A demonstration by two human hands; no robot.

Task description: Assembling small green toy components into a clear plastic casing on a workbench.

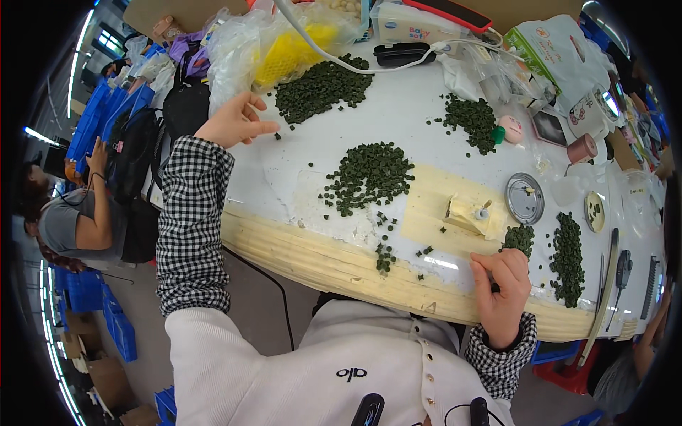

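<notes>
My left hand (240, 122) is over the far left of the table with its fingers apart and nothing in them. Its fingertips are beside a large pile of small dark green pieces (320, 89), and one loose piece lies just below them. My right hand (503, 287) is near the front edge, thumb and forefinger pinched together; whatever is between them is too small to make out. Left of that hand sits a small block wrapped in cream tape with a metal post (477, 213). A middle pile of green pieces (369, 176) lies between my hands, with several scattered toward the table edge.
More green pieces lie at the right in a long pile (567, 259), near a round metal lid (524, 197). Tools, including a screwdriver (621, 277), lie at the far right. Plastic bags (241, 64), a white cable and a mug (590, 113) crowd the back. Another person sits at left.
</notes>
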